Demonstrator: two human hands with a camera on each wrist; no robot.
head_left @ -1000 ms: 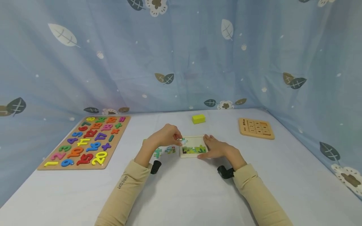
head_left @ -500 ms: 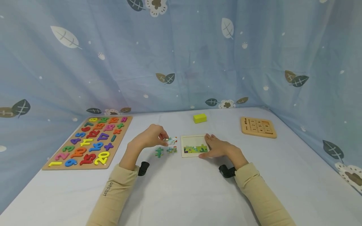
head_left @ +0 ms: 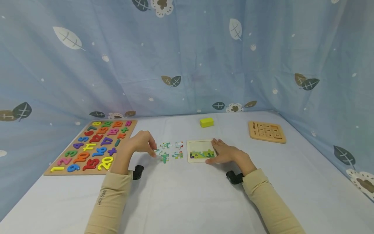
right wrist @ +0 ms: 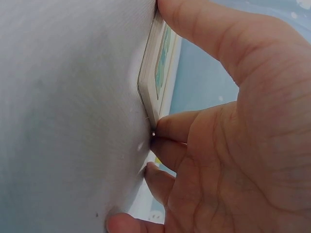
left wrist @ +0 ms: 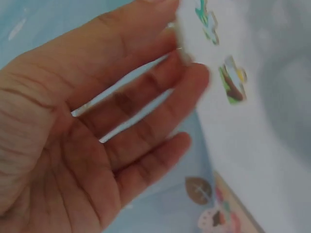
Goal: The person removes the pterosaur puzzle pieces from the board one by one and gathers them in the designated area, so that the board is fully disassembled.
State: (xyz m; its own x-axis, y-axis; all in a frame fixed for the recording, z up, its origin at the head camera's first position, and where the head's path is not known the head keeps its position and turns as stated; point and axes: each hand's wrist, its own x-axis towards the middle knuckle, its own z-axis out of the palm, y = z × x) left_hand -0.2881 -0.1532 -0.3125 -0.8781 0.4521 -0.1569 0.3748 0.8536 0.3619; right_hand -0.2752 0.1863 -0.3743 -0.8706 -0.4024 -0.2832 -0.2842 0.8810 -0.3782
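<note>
My left hand (head_left: 142, 142) is over the left side of a group of loose jigsaw pieces. Its thumb and fingertips pinch a small puzzle piece (head_left: 156, 150), mostly hidden behind the fingers. In the left wrist view, the other fingers of the left hand (left wrist: 121, 111) extend loosely. Beside it lie a green-and-white piece (head_left: 166, 145), a red-marked piece (head_left: 179, 145), a green piece (head_left: 164, 158) and a brown-green piece (head_left: 177, 155). My right hand (head_left: 224, 152) rests along the right side of the puzzle frame (head_left: 201, 141), thumb and fingertips against its edge. Green pieces fill the frame's lower row.
A board of coloured numbers (head_left: 90, 146) lies at the left. Behind the frame sits a yellow block (head_left: 206, 122). A wooden number-tile puzzle (head_left: 267, 132) lies at the back right. A patterned blue curtain (head_left: 187, 65) hangs behind the white table (head_left: 181, 201).
The left hand has moved left with its piece, from the frame's upper left corner to beyond the loose pieces, uncovering them. The right hand has stayed on the frame.
</note>
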